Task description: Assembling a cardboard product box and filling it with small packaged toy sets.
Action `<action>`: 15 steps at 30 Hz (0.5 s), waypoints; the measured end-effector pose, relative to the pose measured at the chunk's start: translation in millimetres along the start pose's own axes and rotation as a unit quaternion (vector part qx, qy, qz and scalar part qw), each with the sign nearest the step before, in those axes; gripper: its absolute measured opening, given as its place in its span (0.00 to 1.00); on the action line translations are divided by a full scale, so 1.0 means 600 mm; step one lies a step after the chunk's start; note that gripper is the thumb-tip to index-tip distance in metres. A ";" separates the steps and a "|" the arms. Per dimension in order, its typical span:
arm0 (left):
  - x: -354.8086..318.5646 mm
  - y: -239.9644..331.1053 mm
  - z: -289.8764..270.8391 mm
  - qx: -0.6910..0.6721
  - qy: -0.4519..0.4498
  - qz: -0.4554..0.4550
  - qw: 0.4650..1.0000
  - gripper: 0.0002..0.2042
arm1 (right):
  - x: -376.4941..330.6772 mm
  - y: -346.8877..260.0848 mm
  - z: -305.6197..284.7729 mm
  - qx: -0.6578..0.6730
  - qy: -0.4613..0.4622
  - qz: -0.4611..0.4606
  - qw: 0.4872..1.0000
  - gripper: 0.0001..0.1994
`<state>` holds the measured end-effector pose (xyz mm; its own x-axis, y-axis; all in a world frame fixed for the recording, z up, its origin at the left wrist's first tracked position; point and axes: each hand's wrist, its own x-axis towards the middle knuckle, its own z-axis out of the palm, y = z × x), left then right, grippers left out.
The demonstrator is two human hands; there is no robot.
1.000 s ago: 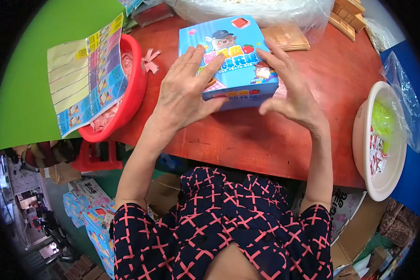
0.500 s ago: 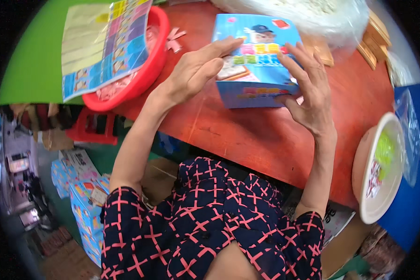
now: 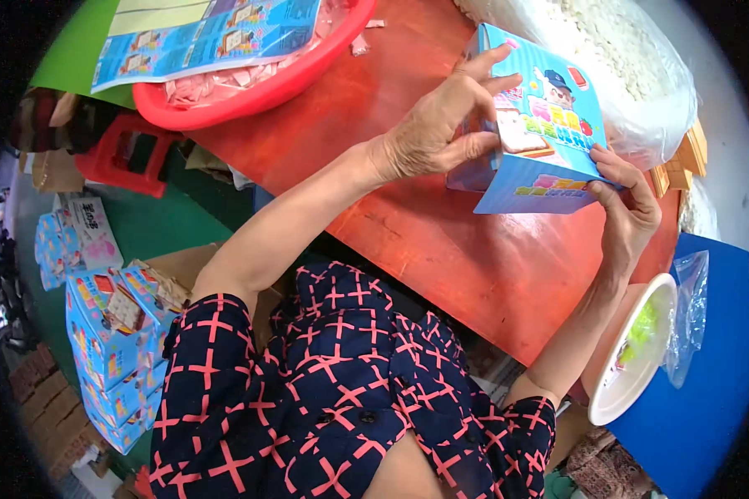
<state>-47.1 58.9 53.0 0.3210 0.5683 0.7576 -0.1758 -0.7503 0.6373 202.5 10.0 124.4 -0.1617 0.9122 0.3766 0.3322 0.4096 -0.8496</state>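
Observation:
A light-blue printed carton box (image 3: 549,141) with cartoon pictures is lifted and tilted above the red-brown table (image 3: 441,241). My left hand (image 3: 445,125) grips the box's left side, fingers spread over its top face. My right hand (image 3: 628,208) holds the lower right corner, fingers curled round the edge. Both forearms reach up from my dark patterned dress.
A red basin (image 3: 258,83) with flat printed sheets and pink pieces sits at the upper left. A large clear plastic bag (image 3: 632,66) lies behind the box. A white bowl (image 3: 628,358) stands at the right. Stacked blue boxes (image 3: 112,349) are on the floor at the left.
The box has been raised off the table and tipped up. My left hand moved from its top to its left side; my right hand slid to the lower right corner.

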 end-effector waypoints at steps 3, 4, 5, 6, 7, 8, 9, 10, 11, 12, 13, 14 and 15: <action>-0.001 -0.001 -0.001 0.082 -0.033 0.022 0.996 0.10 | -0.013 0.000 0.012 -0.007 0.073 0.028 0.997 0.13; -0.001 -0.001 0.000 0.065 -0.040 0.003 0.997 0.09 | -0.019 0.001 0.017 -0.032 0.103 0.030 0.994 0.15; -0.001 0.000 0.000 0.061 -0.039 0.004 0.997 0.09 | -0.027 0.000 0.027 -0.036 0.103 0.031 0.994 0.15; -0.001 -0.002 0.000 0.068 -0.045 0.014 0.997 0.10 | -0.034 0.003 0.039 -0.143 0.133 -0.036 0.980 0.18; 0.001 -0.004 0.001 0.075 -0.052 0.024 0.996 0.12 | -0.042 0.008 0.044 -0.247 0.162 -0.103 0.950 0.21; 0.000 -0.004 0.001 0.074 -0.051 0.023 0.996 0.12 | -0.053 0.010 0.044 -0.304 0.117 -0.092 0.941 0.30; -0.002 -0.003 0.002 0.069 -0.049 0.016 0.996 0.13 | -0.064 0.008 0.046 -0.304 0.116 -0.092 0.941 0.30; -0.003 -0.001 0.001 0.064 -0.048 0.008 0.997 0.15 | -0.076 0.004 0.053 -0.288 0.125 -0.042 0.948 0.34; -0.005 0.003 -0.002 0.063 -0.049 0.007 0.997 0.15 | -0.084 -0.003 0.060 -0.271 0.135 0.009 0.953 0.37; -0.005 0.008 -0.006 0.041 -0.037 -0.009 0.998 0.17 | -0.087 -0.006 0.061 -0.303 0.131 0.007 0.944 0.40; -0.008 0.012 -0.011 0.020 -0.026 -0.026 0.999 0.20 | -0.089 -0.015 0.067 -0.303 0.131 0.009 0.944 0.40; -0.005 0.011 -0.008 0.017 -0.032 -0.024 0.999 0.20 | -0.089 -0.028 0.064 -0.275 0.118 0.062 0.952 0.41; -0.002 0.010 -0.009 0.020 -0.026 -0.029 0.999 0.22 | -0.088 -0.040 0.061 -0.244 0.106 0.114 0.957 0.41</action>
<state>-53.3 55.5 56.5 0.3772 0.5945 0.7102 -0.1190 -0.7294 0.6737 169.1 -48.4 111.4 0.1427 0.9393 0.3119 0.7388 0.1086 -0.6652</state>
